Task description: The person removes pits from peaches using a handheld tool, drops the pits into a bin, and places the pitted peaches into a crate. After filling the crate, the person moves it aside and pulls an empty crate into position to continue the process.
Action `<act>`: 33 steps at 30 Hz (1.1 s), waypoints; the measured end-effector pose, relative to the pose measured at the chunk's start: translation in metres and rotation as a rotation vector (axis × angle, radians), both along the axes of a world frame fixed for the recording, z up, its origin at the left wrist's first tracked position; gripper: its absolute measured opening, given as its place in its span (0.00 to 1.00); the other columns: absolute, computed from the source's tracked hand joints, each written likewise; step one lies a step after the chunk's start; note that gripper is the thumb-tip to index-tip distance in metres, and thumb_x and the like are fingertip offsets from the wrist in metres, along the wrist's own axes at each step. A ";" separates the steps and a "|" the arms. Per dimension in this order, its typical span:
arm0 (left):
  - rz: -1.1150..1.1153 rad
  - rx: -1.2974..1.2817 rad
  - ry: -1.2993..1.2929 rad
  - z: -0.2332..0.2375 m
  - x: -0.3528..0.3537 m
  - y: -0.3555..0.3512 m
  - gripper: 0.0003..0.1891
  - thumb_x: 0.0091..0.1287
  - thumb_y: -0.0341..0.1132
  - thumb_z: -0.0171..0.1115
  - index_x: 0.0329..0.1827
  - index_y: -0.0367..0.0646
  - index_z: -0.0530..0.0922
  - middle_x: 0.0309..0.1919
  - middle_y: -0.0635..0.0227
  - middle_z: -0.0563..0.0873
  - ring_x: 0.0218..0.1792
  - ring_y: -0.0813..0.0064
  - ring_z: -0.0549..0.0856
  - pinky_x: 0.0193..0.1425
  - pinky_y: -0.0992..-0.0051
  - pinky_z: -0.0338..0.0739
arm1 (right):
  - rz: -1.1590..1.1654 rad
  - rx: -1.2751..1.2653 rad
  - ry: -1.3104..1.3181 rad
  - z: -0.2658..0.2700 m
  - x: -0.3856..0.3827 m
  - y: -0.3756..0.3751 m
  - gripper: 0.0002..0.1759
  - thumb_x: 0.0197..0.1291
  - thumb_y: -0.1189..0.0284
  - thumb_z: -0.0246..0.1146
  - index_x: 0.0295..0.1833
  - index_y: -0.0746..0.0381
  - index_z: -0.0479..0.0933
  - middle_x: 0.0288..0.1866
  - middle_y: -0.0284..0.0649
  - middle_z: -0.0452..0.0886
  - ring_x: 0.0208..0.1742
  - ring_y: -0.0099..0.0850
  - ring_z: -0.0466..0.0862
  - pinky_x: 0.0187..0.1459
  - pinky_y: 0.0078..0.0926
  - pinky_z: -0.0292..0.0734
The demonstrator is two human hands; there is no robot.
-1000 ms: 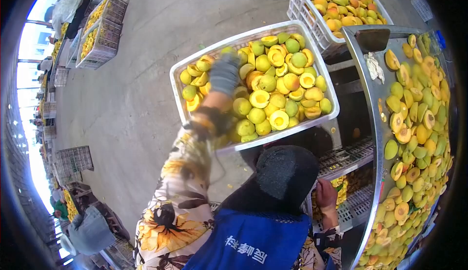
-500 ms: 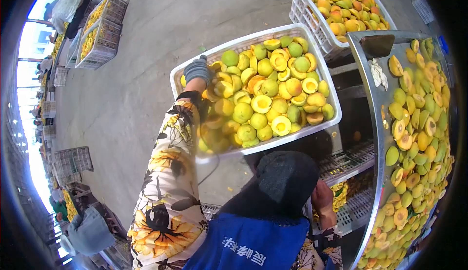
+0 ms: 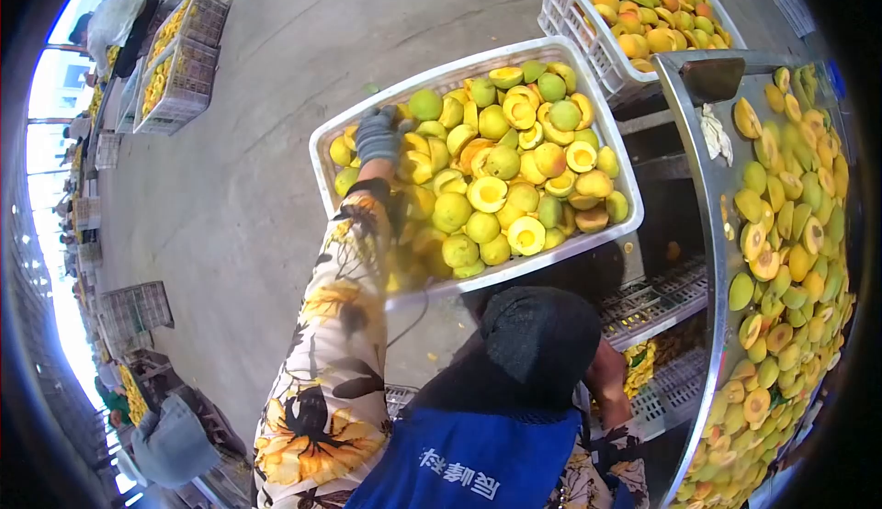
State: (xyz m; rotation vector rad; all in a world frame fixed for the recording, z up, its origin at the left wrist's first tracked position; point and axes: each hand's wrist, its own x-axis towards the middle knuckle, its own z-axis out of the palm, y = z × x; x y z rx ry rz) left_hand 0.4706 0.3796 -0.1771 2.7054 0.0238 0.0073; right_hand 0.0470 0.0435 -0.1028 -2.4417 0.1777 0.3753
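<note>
My left hand (image 3: 378,136), in a grey knit glove, lies over the left part of a white plastic crate (image 3: 323,155) on the halved yellow-green apricots (image 3: 491,164) in it. Its fingers are somewhat apart and touch the fruit; no piece shows in its grasp. My right hand (image 3: 608,376), without a glove, is low beside a dark rounded cloth-covered shape (image 3: 540,334) in front of my blue apron (image 3: 469,454). That shape hides the right fingers, so whether they hold anything is not visible.
To the right stands a metal-edged table (image 3: 703,224) spread with apricot halves. Another full crate (image 3: 588,45) is at the back. Crates (image 3: 712,279) sit on shelves under the table. Stacked crates (image 3: 179,96) and other people (image 3: 170,440) are along the left side.
My left hand has shifted slightly right within the crate, away from its left rim, and more fruit shows to its left. The view has moved a little. My right hand stays put.
</note>
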 end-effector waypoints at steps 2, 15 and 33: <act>-0.069 0.224 0.103 0.020 0.006 -0.009 0.14 0.47 0.41 0.66 0.36 0.46 0.79 0.37 0.58 0.80 0.38 0.58 0.80 0.43 0.66 0.74 | 0.023 -0.030 0.091 -0.009 -0.004 0.002 0.05 0.50 0.73 0.55 0.34 0.61 0.69 0.29 0.50 0.73 0.33 0.52 0.75 0.31 0.45 0.69; -0.362 0.270 0.275 0.029 0.033 -0.097 0.15 0.51 0.37 0.62 0.41 0.40 0.79 0.42 0.57 0.82 0.41 0.59 0.81 0.45 0.68 0.75 | -0.064 0.043 -0.055 -0.004 -0.001 -0.006 0.06 0.53 0.72 0.53 0.36 0.61 0.71 0.32 0.50 0.75 0.35 0.51 0.75 0.34 0.43 0.71; -0.472 0.432 -0.142 0.011 -0.013 -0.127 0.37 0.58 0.64 0.42 0.67 0.55 0.56 0.69 0.62 0.53 0.69 0.64 0.51 0.67 0.47 0.34 | -0.024 -0.011 0.043 0.008 0.021 -0.008 0.07 0.53 0.71 0.53 0.36 0.60 0.73 0.33 0.48 0.76 0.36 0.49 0.76 0.34 0.40 0.72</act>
